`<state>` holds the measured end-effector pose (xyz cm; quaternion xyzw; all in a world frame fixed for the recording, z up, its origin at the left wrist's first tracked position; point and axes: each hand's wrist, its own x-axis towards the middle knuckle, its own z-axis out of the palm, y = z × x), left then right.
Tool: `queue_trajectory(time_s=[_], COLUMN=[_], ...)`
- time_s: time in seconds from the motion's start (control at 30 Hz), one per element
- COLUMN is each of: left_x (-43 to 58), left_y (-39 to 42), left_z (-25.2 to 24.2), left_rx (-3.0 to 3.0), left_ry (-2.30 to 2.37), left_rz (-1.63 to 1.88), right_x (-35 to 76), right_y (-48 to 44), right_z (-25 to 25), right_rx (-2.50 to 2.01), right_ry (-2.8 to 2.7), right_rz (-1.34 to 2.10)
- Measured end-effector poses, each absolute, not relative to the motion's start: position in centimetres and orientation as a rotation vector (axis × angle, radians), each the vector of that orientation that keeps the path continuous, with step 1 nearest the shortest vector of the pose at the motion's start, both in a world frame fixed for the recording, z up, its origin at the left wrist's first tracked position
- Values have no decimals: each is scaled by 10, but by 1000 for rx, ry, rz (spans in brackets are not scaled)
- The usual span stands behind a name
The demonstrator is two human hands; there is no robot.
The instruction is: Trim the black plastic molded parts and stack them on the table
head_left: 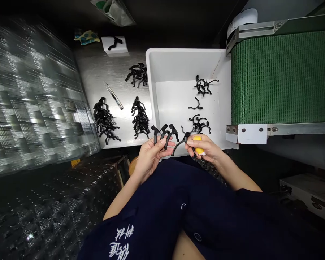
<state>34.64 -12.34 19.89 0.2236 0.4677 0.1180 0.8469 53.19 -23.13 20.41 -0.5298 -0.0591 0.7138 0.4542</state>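
Note:
My left hand (148, 157) is closed around a small bunch of black plastic parts (165, 133), curved pieces with prongs that stick up above my fingers. My right hand (204, 148) pinches one more black part (180, 143) at its end and also grips a yellow-handled tool (197, 144) in the palm. Both hands hover at the near edge of a white bin (178, 59). Inside the bin lie loose black parts in three small clusters (204, 86) and one single piece (196, 104).
Three sorted piles of black parts (105, 121) and a thin blade tool (114, 96) lie on the metal table left of the bin. A green conveyor belt (281, 76) runs on the right. Stacked clear trays (35, 97) fill the left.

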Motion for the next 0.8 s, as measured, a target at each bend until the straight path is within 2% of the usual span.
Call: queue_trajectory(time_s=[0.27, 0.5, 0.8], left_x=[345, 347, 349], left_y=[-125, -133, -138], left_z=[201, 201, 199], left_rx=[439, 559, 608], left_ry=[984, 965, 897], left_rz=[229, 247, 210], right_x=[542, 504, 481], right_y=[-231, -211, -187], right_z=[198, 174, 171], right_rx=[-1394, -1318, -1305], right_ry=[-145, -222, -201], right_rz=[1230, 1260, 1156])
